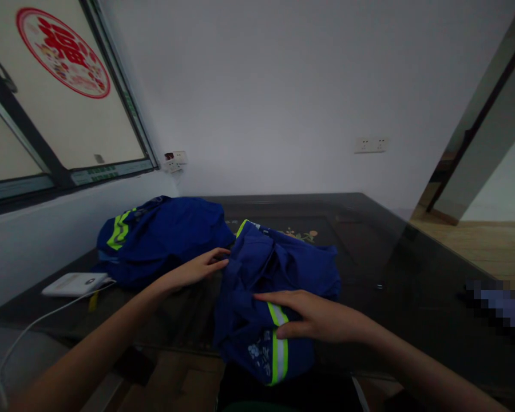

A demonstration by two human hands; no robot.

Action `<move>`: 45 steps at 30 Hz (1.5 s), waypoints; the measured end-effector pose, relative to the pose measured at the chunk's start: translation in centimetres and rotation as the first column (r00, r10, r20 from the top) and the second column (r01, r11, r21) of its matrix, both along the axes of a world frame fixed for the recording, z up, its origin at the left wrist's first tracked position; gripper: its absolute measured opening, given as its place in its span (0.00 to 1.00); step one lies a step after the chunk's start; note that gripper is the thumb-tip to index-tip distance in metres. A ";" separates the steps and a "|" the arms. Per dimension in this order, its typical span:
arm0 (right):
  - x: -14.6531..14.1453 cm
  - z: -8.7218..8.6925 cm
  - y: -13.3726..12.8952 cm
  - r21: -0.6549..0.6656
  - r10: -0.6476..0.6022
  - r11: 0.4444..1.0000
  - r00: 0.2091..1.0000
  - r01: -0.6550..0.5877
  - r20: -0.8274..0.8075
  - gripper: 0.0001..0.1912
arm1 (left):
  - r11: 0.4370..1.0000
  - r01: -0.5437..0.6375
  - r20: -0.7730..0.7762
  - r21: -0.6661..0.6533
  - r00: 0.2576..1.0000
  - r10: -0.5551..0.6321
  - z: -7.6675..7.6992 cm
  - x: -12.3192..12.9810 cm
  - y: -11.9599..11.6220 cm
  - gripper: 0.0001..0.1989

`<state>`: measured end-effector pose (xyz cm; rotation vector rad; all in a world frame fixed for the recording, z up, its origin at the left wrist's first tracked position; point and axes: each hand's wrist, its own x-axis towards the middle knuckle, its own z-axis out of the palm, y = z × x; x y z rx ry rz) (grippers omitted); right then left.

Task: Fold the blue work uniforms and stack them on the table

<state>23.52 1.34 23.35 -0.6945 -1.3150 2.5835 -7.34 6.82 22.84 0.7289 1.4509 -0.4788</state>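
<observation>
Blue garment (278,263) is lying rumpled on the dark table (390,320) before me. My right hand (313,317) is resting on it, thumb and fingers parted near a reflective stripe (280,357). My left hand (203,268) is reaching its left edge; whether it is pinching cloth, I am not managing to tell.

You're working in dim, grayish light, with the window pane (75,129) pale at left, shadow darkening the folds of the blue garment (302,272), faint sheen on the black tabletop (395,332), wide-angle edges slanting, and coarse pixelation over a patch (506,309) at right.
</observation>
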 end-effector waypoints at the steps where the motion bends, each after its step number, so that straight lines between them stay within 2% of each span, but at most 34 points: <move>1: 0.0 -0.4 0.2 0.010 -0.039 0.999 0.999 0.039 0.031 0.27 | 1.000 -0.019 -0.002 -0.024 1.000 0.019 0.4 -0.4 -0.5 0.28; 4: -0.6 -1.5 1.4 0.070 -0.208 0.977 0.968 0.200 0.143 0.14 | 0.986 -0.134 0.000 -0.100 0.991 0.135 0.5 -1.6 -2.3 0.36; 7: -2.3 -2.0 3.3 0.126 -0.320 0.946 0.922 0.298 0.220 0.09 | 0.946 -0.280 0.094 -0.160 0.950 0.297 -0.8 -2.1 -4.5 0.38; 9: -4.1 -2.0 4.3 0.176 -0.337 0.938 0.908 0.300 0.248 0.09 | 0.933 -0.349 0.123 -0.086 0.926 0.358 -1.9 -1.7 -5.5 0.36; 12: -6.8 -2.7 5.2 0.297 -0.354 0.919 0.875 0.260 0.331 0.15 | 0.922 -0.374 0.103 0.106 0.926 0.364 -3.2 0.1 -5.5 0.32; 14: -7.7 -3.9 5.5 0.288 -0.352 0.924 0.851 0.251 0.389 0.19 | 0.911 -0.370 0.114 0.180 0.928 0.354 -3.5 1.7 -4.5 0.31; 15: -7.9 -4.8 5.6 0.234 -0.333 0.938 0.854 0.257 0.400 0.20 | 0.909 -0.365 0.130 0.200 0.930 0.345 -3.4 2.4 -4.0 0.31; 17: -7.2 -6.5 5.7 0.063 -0.280 0.959 0.887 0.276 0.368 0.20 | 0.915 -0.341 0.172 0.214 0.936 0.309 -3.1 3.6 -2.9 0.31; 20: -4.6 -8.6 5.2 -0.153 -0.264 0.938 0.929 0.310 0.259 0.14 | 0.937 -0.270 0.236 0.220 0.947 0.217 -2.3 4.3 -2.2 0.33; 22: -2.4 -9.3 4.6 -0.217 -0.316 0.903 0.916 0.370 0.247 0.13 | 0.951 -0.195 0.234 0.240 0.962 0.139 -2.0 3.9 -2.6 0.34; 25: 0.9 -9.8 3.4 -0.266 -0.398 0.832 0.858 0.487 0.325 0.16 | 0.965 -0.026 0.135 0.261 0.991 -0.010 -1.5 3.1 -3.8 0.35; 29: 4.2 -10.0 2.1 -0.330 -0.401 0.777 0.825 0.537 0.397 0.19 | 0.957 0.182 0.019 0.226 0.981 -0.191 -1.0 2.6 -4.7 0.24; 32: 5.6 -10.2 1.4 -0.331 -0.327 0.817 0.852 0.472 0.408 0.22 | 0.940 0.255 0.033 0.226 0.962 -0.269 -0.7 3.1 -4.5 0.15; 35: 6.3 -10.6 1.1 -0.212 -0.244 0.915 0.890 0.343 0.385 0.23 | 0.919 0.243 0.047 0.309 0.962 -0.270 -0.5 3.8 -3.7 0.15; 37: 6.2 -11.0 1.1 -0.087 -0.183 0.969 0.906 0.232 0.380 0.24 | 0.929 0.154 0.071 0.336 0.980 -0.188 -0.4 4.2 -3.1 0.15; 38: 6.0 -11.1 1.3 -0.021 -0.155 0.984 0.909 0.177 0.387 0.24 | 0.944 0.069 0.098 0.322 0.990 -0.106 -0.4 4.4 -2.7 0.15; 40: 5.4 -11.4 1.8 0.109 -0.137 0.989 0.904 0.101 0.406 0.24 | 0.955 -0.177 0.153 0.239 0.978 0.143 -0.3 4.8 -2.2 0.15; 41: 5.0 -11.5 2.2 0.174 -0.153 0.981 0.900 0.088 0.408 0.25 | 0.932 -0.310 0.166 0.189 0.945 0.280 -0.2 5.0 -2.1 0.16; 43: 4.1 -11.7 3.0 0.288 -0.203 0.953 0.904 0.094 0.377 0.26 | 0.844 -0.526 0.164 0.109 0.847 0.506 0.1 5.2 -2.0 0.17; 45: 2.9 -12.3 3.9 0.354 -0.220 0.930 0.925 0.102 0.309 0.32 | 0.763 -0.643 0.151 0.066 0.762 0.630 0.4 5.1 -2.1 0.18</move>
